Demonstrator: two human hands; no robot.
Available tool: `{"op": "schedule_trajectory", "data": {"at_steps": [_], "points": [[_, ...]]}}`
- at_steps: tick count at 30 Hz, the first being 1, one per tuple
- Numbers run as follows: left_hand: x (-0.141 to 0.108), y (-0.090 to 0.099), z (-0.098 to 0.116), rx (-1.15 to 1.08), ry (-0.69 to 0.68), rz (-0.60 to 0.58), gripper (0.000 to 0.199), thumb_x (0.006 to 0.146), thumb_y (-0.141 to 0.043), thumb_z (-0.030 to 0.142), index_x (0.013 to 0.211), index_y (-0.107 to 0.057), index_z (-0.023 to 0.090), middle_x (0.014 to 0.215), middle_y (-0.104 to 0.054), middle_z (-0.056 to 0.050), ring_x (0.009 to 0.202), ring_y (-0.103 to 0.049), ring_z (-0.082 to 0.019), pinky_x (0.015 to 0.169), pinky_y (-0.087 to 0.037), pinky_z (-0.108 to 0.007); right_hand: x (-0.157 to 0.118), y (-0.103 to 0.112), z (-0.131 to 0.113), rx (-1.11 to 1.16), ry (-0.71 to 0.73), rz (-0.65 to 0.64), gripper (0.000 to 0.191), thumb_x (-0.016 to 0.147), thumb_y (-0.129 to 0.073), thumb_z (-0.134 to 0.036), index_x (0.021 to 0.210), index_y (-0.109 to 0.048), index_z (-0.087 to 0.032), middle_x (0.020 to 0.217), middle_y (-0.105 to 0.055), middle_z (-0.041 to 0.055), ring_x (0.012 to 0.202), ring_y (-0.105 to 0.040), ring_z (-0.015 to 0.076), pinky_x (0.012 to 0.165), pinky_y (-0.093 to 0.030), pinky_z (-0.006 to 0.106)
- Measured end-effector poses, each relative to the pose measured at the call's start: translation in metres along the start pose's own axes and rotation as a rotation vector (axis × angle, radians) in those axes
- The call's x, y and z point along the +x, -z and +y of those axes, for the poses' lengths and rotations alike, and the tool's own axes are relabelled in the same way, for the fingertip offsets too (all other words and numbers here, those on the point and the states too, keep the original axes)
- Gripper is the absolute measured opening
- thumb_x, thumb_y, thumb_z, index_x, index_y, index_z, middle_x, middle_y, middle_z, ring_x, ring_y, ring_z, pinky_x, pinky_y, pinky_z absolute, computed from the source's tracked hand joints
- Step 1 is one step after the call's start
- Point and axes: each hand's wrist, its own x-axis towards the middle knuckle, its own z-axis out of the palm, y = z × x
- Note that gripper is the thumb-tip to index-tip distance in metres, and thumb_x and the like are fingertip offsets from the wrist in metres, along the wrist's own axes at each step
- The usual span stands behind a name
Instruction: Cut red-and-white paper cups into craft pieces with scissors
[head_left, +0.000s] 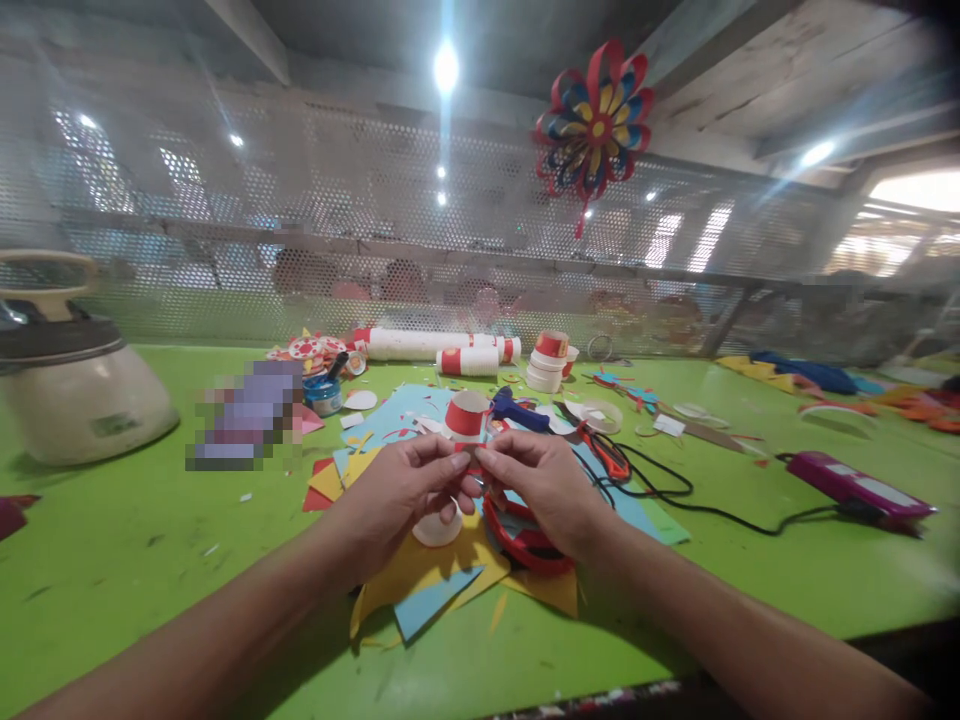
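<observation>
My left hand (424, 485) and my right hand (544, 485) meet at the middle of the table, thumbs and fingertips pinched together. Between them is a small red piece (472, 459), perhaps paper, mostly covered by the fingers. Just behind the fingertips stands a red and white paper cup (466, 414); whether the fingers touch it I cannot tell. Below my left hand lies a white round piece (437, 528). Red-handled scissors (529, 545) are under my right hand, partly hidden. Yellow paper (427, 570) and a blue paper scrap (435, 602) spread out beneath.
Behind the hands lie a dark blue glue gun (520, 410), orange-handled scissors (606, 455) and stacked paper cups (412, 345). A purple power strip (855, 488) with a black cord is on the right. A kettle (75, 390) and a blue jar (322, 394) stand left.
</observation>
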Motion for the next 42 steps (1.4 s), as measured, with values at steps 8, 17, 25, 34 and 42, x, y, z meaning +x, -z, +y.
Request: {"op": "schedule_trajectory", "data": {"at_steps": [8, 17, 25, 34, 42], "points": [[-0.0019, -0.0089, -0.0025, 0.057, -0.068, 0.152, 0.017, 0.077, -0.068, 0.028, 0.078, -0.062, 0.013, 0.071, -0.056, 0.0, 0.063, -0.048, -0.008, 0.053, -0.036, -0.018, 0.0018, -0.0056, 0.0071, 0.019, 0.009, 0.084, 0.027, 0.075, -0.066, -0.039, 0.067, -0.061, -0.014, 0.053, -0.05, -0.0046, 0.046, -0.042, 0.0082, 0.045, -0.033, 0.023], [-0.0007, -0.0083, -0.0028, 0.08, -0.099, 0.153, 0.018, 0.074, -0.07, 0.03, 0.079, -0.063, 0.014, 0.072, -0.057, -0.001, 0.064, -0.049, -0.01, 0.058, -0.038, -0.021, 0.0014, -0.0064, 0.0056, 0.017, -0.009, 0.082, 0.028, 0.075, -0.067, -0.041, 0.065, -0.061, -0.015, 0.052, -0.05, -0.0045, 0.045, -0.043, 0.0081, 0.046, -0.035, 0.023], [-0.0012, -0.0106, -0.001, 0.023, -0.074, 0.164, 0.018, 0.072, -0.072, 0.027, 0.074, -0.062, 0.012, 0.067, -0.058, -0.001, 0.061, -0.049, -0.009, 0.056, -0.038, -0.02, 0.0006, -0.0073, 0.0049, 0.005, -0.01, 0.079, 0.029, 0.073, -0.067, -0.043, 0.066, -0.061, -0.015, 0.054, -0.053, -0.0031, 0.047, -0.044, 0.0092, 0.047, -0.036, 0.024], [-0.0002, -0.0083, -0.0022, 0.026, -0.083, 0.172, 0.017, 0.071, -0.072, 0.027, 0.072, -0.061, 0.013, 0.065, -0.057, 0.0, 0.061, -0.049, -0.01, 0.057, -0.038, -0.021, 0.0011, -0.0091, 0.0059, -0.017, -0.003, 0.079, 0.028, 0.077, -0.063, -0.041, 0.065, -0.058, -0.016, 0.051, -0.051, -0.0043, 0.044, -0.041, 0.0084, 0.044, -0.033, 0.023], [0.0017, -0.0036, 0.0, 0.08, -0.112, 0.188, 0.017, 0.068, -0.074, 0.027, 0.068, -0.063, 0.013, 0.064, -0.059, -0.001, 0.059, -0.05, -0.011, 0.055, -0.036, -0.022, 0.002, -0.0071, 0.0043, -0.152, 0.015, 0.032, 0.028, 0.082, -0.056, -0.041, 0.07, -0.058, -0.016, 0.058, -0.052, -0.0016, 0.05, -0.046, 0.0101, 0.049, -0.041, 0.024]]}}
